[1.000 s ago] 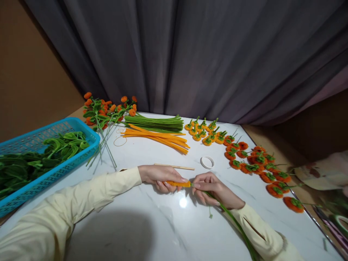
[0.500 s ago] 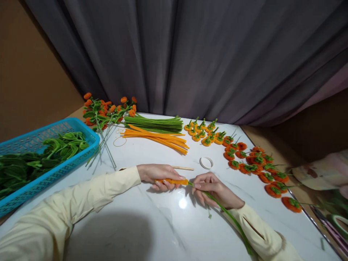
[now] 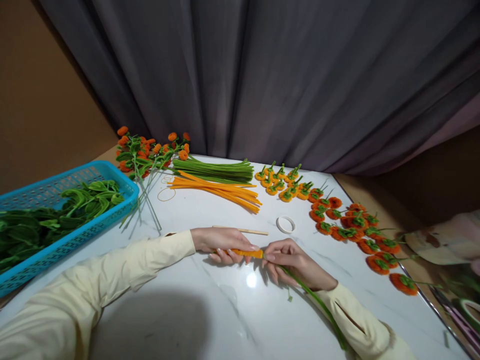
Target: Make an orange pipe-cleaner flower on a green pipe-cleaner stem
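Nearside of the smooth white ring point(image 3: 278, 225), I remotely observe my left hand point(image 3: 227, 241) clamped around a fuzzy orange piece point(image 3: 252, 253), right hand point(image 3: 296, 261) pinching slender green stems point(image 3: 318, 301)

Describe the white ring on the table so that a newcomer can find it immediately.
On the marbled table, look just beyond the right hand. The white ring lies there, right of the wooden stick; unlike the orange flowers nearby, it is hollow.
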The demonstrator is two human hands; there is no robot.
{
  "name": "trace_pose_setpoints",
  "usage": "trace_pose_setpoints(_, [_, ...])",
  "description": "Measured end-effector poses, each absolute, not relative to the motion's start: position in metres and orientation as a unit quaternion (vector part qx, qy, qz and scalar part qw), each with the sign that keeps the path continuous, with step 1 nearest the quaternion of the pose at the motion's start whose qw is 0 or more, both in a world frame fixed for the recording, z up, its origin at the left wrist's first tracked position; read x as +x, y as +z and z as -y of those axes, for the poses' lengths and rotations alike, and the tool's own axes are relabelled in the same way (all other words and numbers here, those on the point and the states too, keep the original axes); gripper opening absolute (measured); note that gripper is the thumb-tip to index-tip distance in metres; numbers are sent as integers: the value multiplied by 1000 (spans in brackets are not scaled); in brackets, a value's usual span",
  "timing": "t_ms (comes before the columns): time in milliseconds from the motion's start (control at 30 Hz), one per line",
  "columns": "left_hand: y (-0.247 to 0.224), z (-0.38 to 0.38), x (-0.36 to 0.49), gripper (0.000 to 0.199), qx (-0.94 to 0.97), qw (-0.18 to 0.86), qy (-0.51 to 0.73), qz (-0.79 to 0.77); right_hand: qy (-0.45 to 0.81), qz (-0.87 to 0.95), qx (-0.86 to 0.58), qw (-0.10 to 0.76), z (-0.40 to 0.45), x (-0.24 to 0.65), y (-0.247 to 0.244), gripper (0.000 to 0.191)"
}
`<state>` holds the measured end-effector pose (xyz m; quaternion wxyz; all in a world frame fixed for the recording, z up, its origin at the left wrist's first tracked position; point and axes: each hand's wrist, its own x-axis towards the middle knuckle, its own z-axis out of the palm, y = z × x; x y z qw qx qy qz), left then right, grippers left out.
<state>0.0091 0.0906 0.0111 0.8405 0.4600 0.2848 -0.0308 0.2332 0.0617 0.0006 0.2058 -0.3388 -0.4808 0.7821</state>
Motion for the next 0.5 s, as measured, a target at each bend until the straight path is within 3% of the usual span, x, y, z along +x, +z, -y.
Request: trace_pose_setpoints(500, [11,-89,9,44,465,839,-25,-283,785,479,-343,192,-63,234,-1,22])
